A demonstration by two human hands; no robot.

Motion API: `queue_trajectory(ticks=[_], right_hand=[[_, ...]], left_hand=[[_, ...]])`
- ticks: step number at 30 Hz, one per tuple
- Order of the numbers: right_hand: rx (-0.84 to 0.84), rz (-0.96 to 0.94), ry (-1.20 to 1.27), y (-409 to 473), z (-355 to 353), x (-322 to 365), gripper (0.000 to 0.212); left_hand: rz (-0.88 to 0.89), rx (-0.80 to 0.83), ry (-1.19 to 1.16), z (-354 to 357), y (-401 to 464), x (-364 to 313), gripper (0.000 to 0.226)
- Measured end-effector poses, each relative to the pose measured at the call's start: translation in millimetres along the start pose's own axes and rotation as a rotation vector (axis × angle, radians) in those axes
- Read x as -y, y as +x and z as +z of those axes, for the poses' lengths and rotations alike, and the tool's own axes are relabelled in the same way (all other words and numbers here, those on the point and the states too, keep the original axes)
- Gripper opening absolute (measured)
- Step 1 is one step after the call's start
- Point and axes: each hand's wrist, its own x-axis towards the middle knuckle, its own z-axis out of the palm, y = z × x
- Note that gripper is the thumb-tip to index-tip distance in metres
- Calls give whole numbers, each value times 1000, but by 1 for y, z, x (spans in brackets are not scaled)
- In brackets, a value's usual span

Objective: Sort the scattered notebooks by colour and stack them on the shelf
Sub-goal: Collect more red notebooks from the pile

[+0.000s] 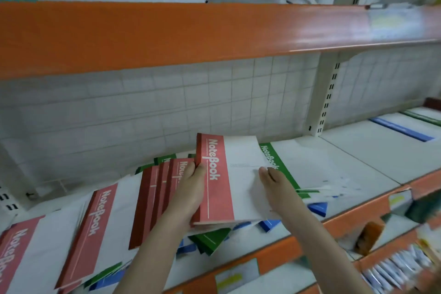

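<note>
A red-and-white notebook (229,174) is lifted at a tilt above the pile on the shelf (372,157). My left hand (191,193) grips its red spine edge, thumb on the cover. My right hand (278,188) lies on its white cover with straight fingers. Beneath and to the right lies a green-and-white notebook (293,162). More red notebooks (95,229) fan out to the left, with green (210,241) and blue (269,224) ones under them.
An orange upper shelf (191,33) hangs close overhead. Sorted blue (403,129) and green (424,117) notebooks lie at the far right of the shelf. A white upright (324,100) divides the bays. A lower shelf at bottom right holds packets (396,270).
</note>
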Motion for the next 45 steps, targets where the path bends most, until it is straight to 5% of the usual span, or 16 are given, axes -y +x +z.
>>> queue_trajectory(ticks=[4,14,45], right_hand=[[-37,77,121,-7,-27,-9,32],[-265,102,132,-11,-118,-57,28],[-814,298,230,-8,-445,-252,26]], left_hand=[[-45,66,14,26,2,1,44],[-23,281,-11,130,0,-19,24],[61,845,118,557,-26,-36,27]])
